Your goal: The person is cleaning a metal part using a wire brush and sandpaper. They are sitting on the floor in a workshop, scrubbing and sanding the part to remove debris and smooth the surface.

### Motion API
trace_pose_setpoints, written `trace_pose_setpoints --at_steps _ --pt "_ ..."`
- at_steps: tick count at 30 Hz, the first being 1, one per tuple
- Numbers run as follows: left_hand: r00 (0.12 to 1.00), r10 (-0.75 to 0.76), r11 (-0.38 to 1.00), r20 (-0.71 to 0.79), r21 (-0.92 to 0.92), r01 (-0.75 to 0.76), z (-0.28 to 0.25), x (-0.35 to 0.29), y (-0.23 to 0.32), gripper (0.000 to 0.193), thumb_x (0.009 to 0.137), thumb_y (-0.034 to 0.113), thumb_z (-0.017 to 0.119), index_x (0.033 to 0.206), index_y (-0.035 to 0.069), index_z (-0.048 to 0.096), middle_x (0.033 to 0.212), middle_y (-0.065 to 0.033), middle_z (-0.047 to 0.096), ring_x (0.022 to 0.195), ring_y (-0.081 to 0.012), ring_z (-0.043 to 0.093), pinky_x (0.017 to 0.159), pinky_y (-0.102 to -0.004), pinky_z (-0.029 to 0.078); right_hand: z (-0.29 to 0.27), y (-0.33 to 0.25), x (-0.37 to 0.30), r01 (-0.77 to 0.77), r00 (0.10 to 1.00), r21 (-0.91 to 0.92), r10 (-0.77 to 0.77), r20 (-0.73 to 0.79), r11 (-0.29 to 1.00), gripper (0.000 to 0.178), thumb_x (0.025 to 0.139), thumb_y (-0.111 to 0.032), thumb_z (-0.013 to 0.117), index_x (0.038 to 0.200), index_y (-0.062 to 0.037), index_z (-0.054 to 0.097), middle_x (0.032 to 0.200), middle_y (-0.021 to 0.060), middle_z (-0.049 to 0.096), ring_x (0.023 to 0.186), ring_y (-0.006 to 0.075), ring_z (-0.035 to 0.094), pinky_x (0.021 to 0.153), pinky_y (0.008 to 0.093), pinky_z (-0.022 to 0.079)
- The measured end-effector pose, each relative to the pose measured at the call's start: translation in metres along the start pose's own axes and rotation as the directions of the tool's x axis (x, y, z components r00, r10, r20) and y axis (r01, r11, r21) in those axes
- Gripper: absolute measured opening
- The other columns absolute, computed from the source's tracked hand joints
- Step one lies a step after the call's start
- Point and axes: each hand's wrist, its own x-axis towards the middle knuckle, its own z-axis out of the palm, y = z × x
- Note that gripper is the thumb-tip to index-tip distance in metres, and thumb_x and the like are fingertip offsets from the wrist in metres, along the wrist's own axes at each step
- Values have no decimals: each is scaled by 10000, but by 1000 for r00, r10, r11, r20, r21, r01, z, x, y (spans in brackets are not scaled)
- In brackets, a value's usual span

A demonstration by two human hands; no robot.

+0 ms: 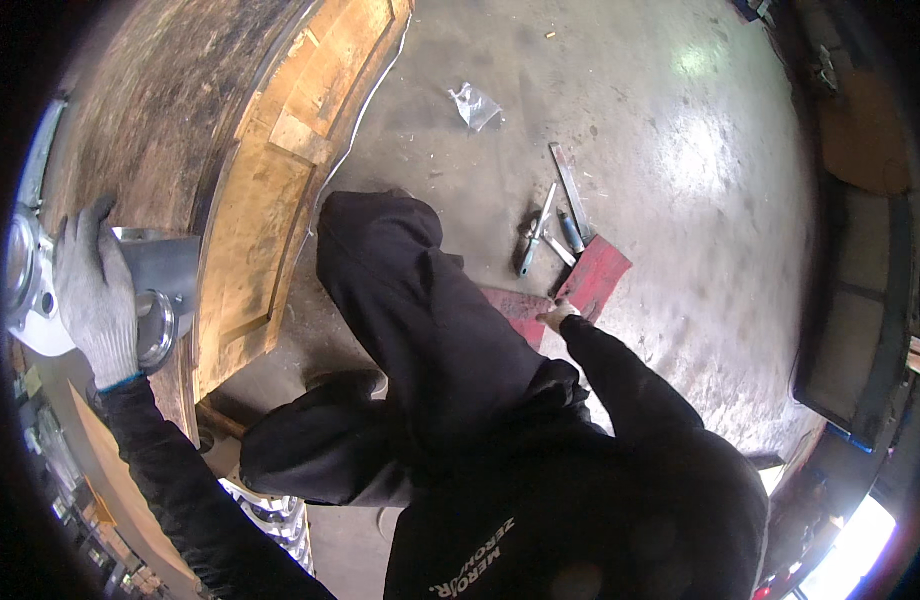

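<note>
So the biggest thing around me is the grey concrete floor (700, 240), shiny and scuffed, with the wooden workbench (140, 130) taking up its left edge, worn dark top and a yellowish panelled front. A dark panel (845, 310) stands along the floor's right edge. I'm down low with my knees bent, black trousers (430, 320) filling the middle. At the near end of the bench, right by its front edge, sits the silvery metal part (165, 268), with a polished ring (158, 330) just beside my wrist. My left hand (95, 285) is laid over the metal in a pale knit glove, fingers stretched out and a bit apart, not clamped on anything I can see. Down on the floor, between the bench and that panel, is a red flat piece (597, 272), 2 stretches of it showing at an angle, and I can't tell if they're joined. My right hand (555, 316) is where they meet, fingertips at the red, but it's too small to tell if they're pinched together on it. Just past the red there's a long flat metal bar (570, 190), plus a thin tool with a teal handle (526, 262) and a blue-handled tool (571, 234). A crumpled clear bag (475, 106) lies farther out toward the floor's far edge, and beyond it 1 tiny tan bit (551, 35).
</note>
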Motion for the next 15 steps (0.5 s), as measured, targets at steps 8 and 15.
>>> trace_pose_setpoints --at_steps 8,15 --pt "1000 12 997 -3 -71 -12 21 2 -12 353 1058 130 464 1352 137 661 1320 -144 673 1259 -315 622 1091 -432 470 94 22 42 -266 940 866 312 136 423 610 944 -529 661 1305 -48 557 1219 152 668 1083 331 628 932 423 503" --pt "988 42 997 145 -72 -31 15 -5 -36 377 1094 151 443 1430 83 600 1361 -172 656 1290 -298 621 1118 -405 469 75 70 129 -139 952 780 133 274 -610 442 1038 -536 537 1148 -129 669 1002 79 710 886 326 649 745 476 519"
